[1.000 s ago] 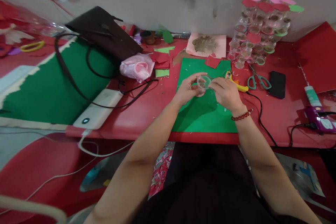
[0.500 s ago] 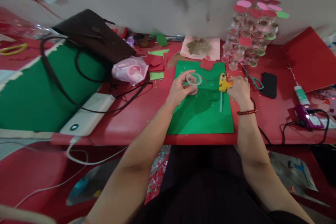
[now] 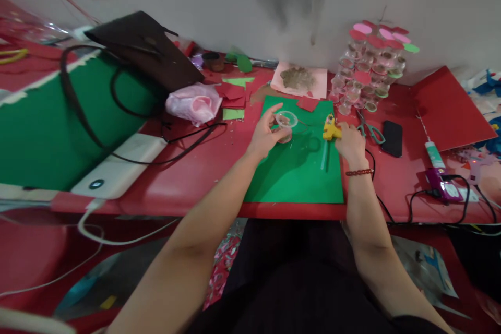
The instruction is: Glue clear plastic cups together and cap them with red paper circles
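- The left hand [image 3: 267,134] is closed on a small clear cup [image 3: 287,121], thumb and fingers pinching its side and rim. It holds the cup mouth up, just over the far part of a green sheet [image 3: 297,182].
- The right hand [image 3: 349,141] is curled around the handle end of a yellow glue gun [image 3: 330,128], low over the same sheet.
- The gun sits between the two hands, touching the right one and apart from the cup, with a strip of bare green between them.
- A pale glue stick [image 3: 324,154] trails from the gun's back toward the person, so its long axis runs near-to-far, not across toward the cup. The nozzle is too small to make out.
- On the red tabletop [image 3: 219,167], scissors [image 3: 368,129] and a black phone [image 3: 392,138] lie right of the right hand. A stack of clear cups [image 3: 368,70] stands beyond it.
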`<state>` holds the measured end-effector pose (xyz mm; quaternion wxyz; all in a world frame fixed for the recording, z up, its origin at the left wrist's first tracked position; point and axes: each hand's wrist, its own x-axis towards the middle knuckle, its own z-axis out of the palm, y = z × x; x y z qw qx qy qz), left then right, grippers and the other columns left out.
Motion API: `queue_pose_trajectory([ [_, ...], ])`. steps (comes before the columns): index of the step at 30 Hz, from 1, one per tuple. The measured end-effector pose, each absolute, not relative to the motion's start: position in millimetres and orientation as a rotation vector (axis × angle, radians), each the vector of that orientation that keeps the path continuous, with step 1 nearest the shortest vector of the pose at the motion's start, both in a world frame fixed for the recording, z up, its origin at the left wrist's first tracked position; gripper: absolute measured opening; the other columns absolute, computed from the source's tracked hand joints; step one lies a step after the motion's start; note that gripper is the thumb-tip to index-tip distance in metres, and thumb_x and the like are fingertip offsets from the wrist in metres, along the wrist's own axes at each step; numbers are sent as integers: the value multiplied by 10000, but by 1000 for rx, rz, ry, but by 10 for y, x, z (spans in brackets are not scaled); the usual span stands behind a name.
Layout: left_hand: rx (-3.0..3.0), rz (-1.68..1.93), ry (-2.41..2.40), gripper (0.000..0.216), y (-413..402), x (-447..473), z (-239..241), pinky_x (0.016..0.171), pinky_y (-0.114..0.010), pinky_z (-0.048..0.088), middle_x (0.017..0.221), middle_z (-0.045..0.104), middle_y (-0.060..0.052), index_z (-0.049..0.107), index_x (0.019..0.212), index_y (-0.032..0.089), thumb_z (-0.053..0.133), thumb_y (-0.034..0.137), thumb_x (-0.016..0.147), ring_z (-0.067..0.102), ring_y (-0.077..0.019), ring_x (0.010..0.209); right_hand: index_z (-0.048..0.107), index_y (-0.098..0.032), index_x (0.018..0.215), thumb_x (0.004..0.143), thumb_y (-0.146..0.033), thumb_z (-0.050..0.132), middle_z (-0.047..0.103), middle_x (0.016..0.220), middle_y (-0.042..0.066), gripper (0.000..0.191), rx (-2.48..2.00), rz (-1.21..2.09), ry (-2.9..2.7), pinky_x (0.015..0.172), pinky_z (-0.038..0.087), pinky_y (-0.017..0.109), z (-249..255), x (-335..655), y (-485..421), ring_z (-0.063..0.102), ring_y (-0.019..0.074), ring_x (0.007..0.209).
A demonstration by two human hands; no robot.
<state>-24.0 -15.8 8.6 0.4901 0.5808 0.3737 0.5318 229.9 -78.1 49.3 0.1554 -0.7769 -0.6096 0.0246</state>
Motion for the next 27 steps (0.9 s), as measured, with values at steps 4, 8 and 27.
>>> queue_pose_trajectory([
  [4, 1321, 1354, 938, 496, -129, -241, 93, 1016, -424, 539, 1098, 709, -48, 677, 1119, 224, 846, 245, 654, 657, -224, 1101, 692, -234, 1146, 866, -318, 650, 747, 997, 96, 296, -1908, 156, -1498, 763, 529, 376, 513, 2328, -747, 684, 253, 861],
  [8, 1273, 1365, 895, 501, -134, -253, 130, 1015, -416, 542, 1146, 720, -45, 684, 1112, 242, 862, 246, 644, 661, -221, 1122, 660, -226, 952, 847, -544, 667, 623, 728, 0, 335, -1486, 475, -1310, 622, 473, 317, 569, 2267, -728, 561, 164, 654],
  [27, 1694, 1192, 990, 485, -262, -426, 474, 1194, -541, 372, 1325, 704, -58, 721, 1183, 263, 769, 201, 704, 585, -308, 1333, 689, -192, 915, 617, -421, 788, 523, 555, -88, 388, -1221, 1136, -1121, 536, 404, 268, 661, 1927, -820, 446, 87, 495],
])
